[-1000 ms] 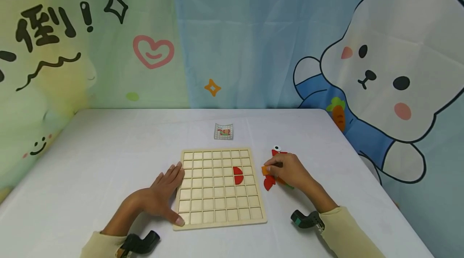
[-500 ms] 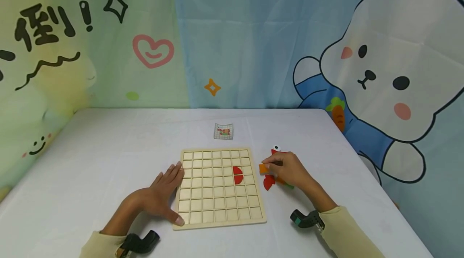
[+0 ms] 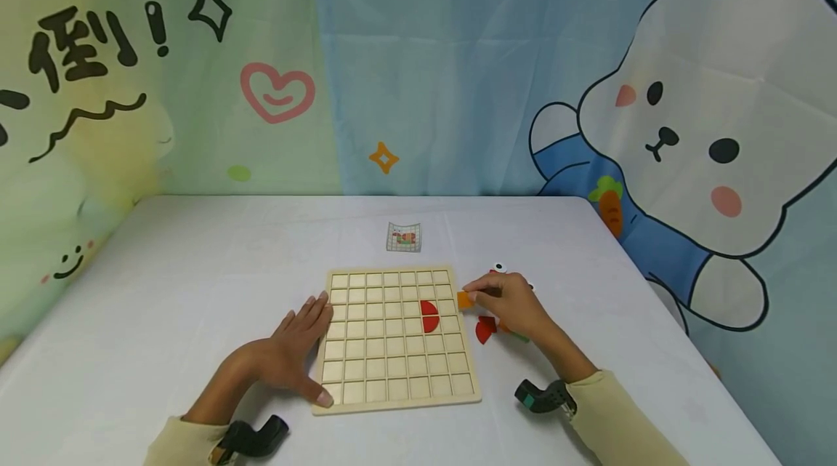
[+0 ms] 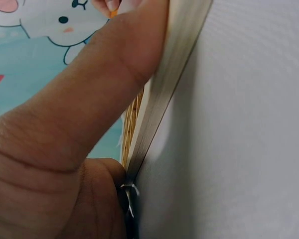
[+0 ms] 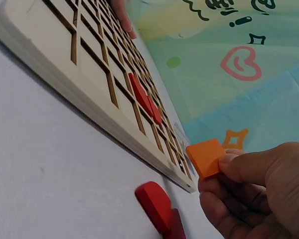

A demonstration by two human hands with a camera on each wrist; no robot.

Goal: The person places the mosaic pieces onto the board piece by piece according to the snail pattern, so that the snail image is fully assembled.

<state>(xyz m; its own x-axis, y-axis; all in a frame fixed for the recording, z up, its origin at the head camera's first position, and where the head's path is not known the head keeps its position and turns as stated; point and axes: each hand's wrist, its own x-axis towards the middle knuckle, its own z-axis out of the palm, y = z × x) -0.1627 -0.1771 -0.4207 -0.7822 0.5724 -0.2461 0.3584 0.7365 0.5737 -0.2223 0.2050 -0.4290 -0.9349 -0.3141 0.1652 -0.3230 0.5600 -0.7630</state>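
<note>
My right hand [image 3: 512, 301] pinches an orange square tile [image 5: 206, 157] between thumb and fingers, just off the right edge of a wooden grid board [image 3: 366, 350]. Two red quarter-round tiles [image 3: 429, 316] sit in neighbouring cells toward the board's right side, together making a half circle. My left hand [image 3: 290, 350] rests at the board's left edge with its fingers spread, the thumb on the near left corner. Close up, the left wrist view has that thumb [image 4: 104, 74] lying along the pale board rim.
More red tiles [image 3: 485, 328] lie on the white table right of the board, some partly under the right hand. A round eye tile [image 3: 500, 267] is beyond that hand. A small picture card [image 3: 403, 238] lies behind the board.
The orange square tile has moved left toward the board's right edge in my right hand. My left hand has stayed in place on the board.
</note>
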